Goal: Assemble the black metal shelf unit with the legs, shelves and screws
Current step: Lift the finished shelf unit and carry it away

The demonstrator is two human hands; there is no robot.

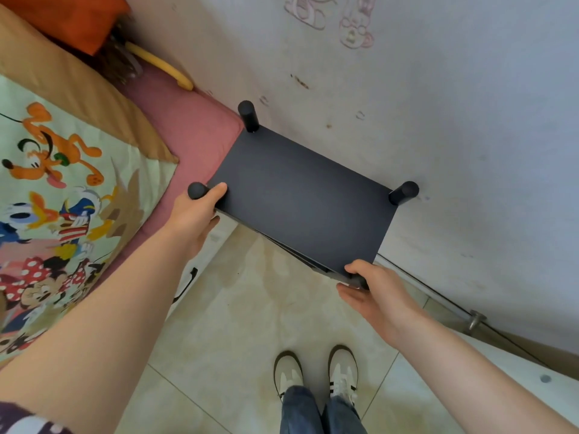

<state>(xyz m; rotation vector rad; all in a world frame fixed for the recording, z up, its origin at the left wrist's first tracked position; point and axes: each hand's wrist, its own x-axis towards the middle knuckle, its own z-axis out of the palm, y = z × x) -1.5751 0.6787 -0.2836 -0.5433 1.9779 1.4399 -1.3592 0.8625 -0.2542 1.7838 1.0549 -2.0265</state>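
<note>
A: How is the black metal shelf unit placed, and what room is left at its edges?

B: It is seen from above, in the corner between the bed and the wall. Its far long edge is set close along the wall; its left short edge is just beside the pink mattress side. Open tiled floor is left on the near side, where two shoes are planted.

A: What is noted of materials and shapes?

B: The top shelf is a flat, matte, dark rectangle. Round black leg tops are seen at three corners: far left, far right and near left. The fourth is hidden under a hand. The wall is scuffed and drawn on; the tiles are pale and glossy; a cartoon-printed blanket lies on the bed.

A: And the hands?

B: The left hand is wrapped around the near left corner, thumb laid on the shelf surface. The right hand is closed around the near right corner, thumb on top, fingers curled underneath.
</note>
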